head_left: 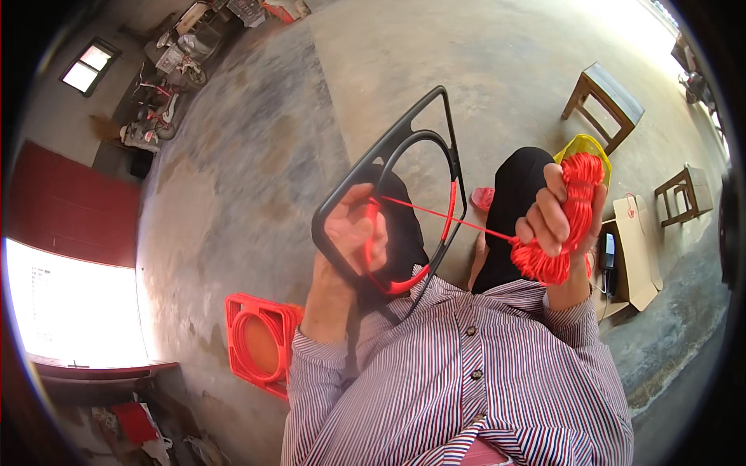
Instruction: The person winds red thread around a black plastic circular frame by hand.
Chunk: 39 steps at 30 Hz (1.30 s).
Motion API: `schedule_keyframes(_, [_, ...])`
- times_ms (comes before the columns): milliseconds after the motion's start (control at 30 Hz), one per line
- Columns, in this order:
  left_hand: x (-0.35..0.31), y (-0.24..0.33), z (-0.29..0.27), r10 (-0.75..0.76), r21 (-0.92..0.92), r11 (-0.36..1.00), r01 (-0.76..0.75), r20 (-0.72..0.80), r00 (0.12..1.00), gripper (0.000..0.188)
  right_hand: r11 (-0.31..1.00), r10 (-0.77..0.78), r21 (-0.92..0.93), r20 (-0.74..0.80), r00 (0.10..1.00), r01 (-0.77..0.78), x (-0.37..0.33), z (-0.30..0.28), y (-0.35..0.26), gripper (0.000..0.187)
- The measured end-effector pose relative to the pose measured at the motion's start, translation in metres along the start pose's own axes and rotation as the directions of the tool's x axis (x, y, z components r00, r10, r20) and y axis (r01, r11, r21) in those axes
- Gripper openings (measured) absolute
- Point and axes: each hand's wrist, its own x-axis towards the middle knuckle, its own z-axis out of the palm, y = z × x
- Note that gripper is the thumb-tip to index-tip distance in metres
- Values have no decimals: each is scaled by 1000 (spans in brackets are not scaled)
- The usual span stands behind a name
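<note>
Your left hand (353, 231) grips the black frame (454, 159), and your right hand (553, 211) is closed around the red string bundle (581, 186). One strand (482, 228) spans them: a sharp tug could knot the bundle's loose loops, while slack could loosen the turns on the frame.

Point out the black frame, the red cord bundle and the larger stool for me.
Black frame (376, 156): head view, on the long outer bar at its upper left.
Red cord bundle (577, 203): head view, on the strands near its middle.
Larger stool (616, 92): head view, on top of its seat.
</note>
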Motion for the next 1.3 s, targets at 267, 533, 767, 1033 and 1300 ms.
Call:
schedule_keyframes(267, [-2, -1, -12, 8, -46, 999, -10, -53, 999, 33, 979, 11, -147, -646, 763, -138, -13, -45, -5, 41])
schedule_keyframes(533, [-2, -15, 33, -117, -92, 990, 108, -91, 989, 67, 545, 343, -654, -398, 851, -525, 31, 20, 44, 42])
schedule_keyframes(767, [0, -22, 52, -6, 135, 991, 9, -24, 1000, 52, 720, 192, -559, -409, 892, -411, 31, -11, 58, 20])
schedule_keyframes(1033, [-8, -23, 63, -221, -85, 973, 214, -75, 972, 42, 902, 393, 34, -471, 789, -430, 30, -20, 71, 31])
schedule_keyframes(1300, [-3, -10, 33, -111, -34, 993, 113, 44, 993, 55, 962, 128, -154, -483, 866, -227, -4, -58, 50, 51])
